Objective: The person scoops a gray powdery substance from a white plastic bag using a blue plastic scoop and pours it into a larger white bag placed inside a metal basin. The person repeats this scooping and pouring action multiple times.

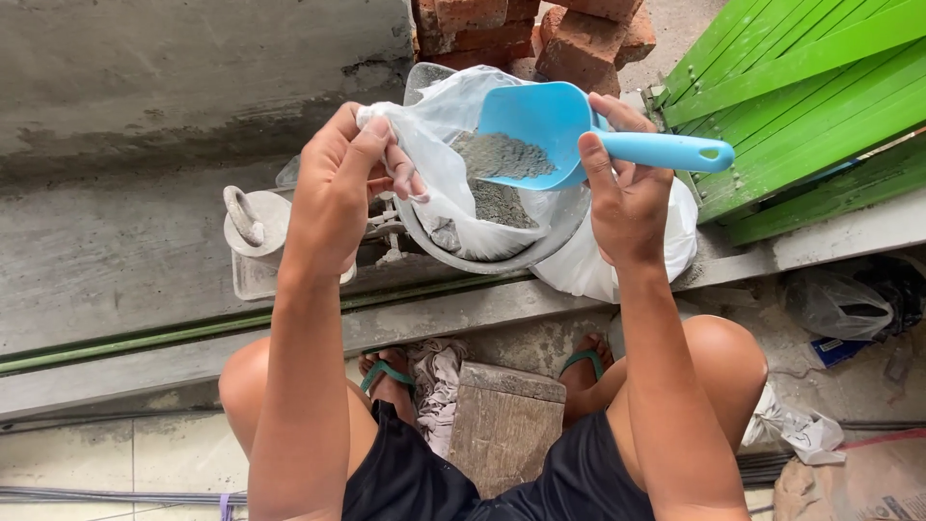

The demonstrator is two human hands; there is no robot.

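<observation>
Seated person's right hand (622, 198) grips a stiff, light blue plastic scoop (540, 130) by its handle, loaded with loose grey powder (502, 156), while left hand (338, 188) pinches open a flimsy plastic bag (439, 121) over a metal bowl (540, 251).
</observation>
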